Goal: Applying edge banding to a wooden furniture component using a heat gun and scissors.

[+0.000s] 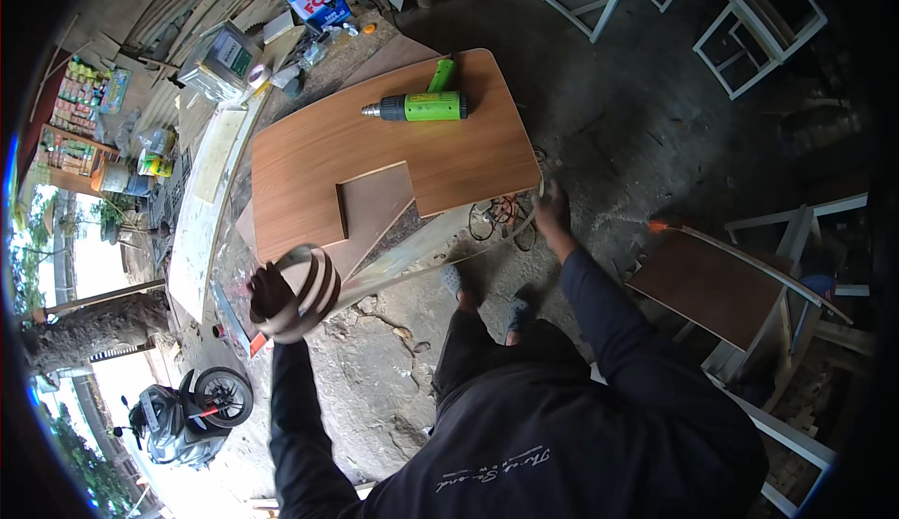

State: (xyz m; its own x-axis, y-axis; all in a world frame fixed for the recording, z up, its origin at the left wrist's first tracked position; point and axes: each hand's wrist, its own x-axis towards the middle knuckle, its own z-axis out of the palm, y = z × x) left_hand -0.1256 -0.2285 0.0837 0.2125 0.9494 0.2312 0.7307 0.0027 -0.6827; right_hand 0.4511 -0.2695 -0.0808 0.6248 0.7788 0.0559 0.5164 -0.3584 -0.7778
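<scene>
A wood-grain panel with a square notch in its near edge lies on the workbench. On its far part rests a green heat gun, its nozzle pointing left. Off the panel's near left corner, my left hand is closed around a loosely wound coil of brown edge banding. A thin length of the banding appears to run from the coil toward the panel's right corner. There my right hand has its fingers closed on the strip, close to the panel's edge.
Cables hang below the panel's right side. A metal can and a clear container stand at the far left. White frames stand far right; a brown board lies nearer. A motorcycle is parked at lower left.
</scene>
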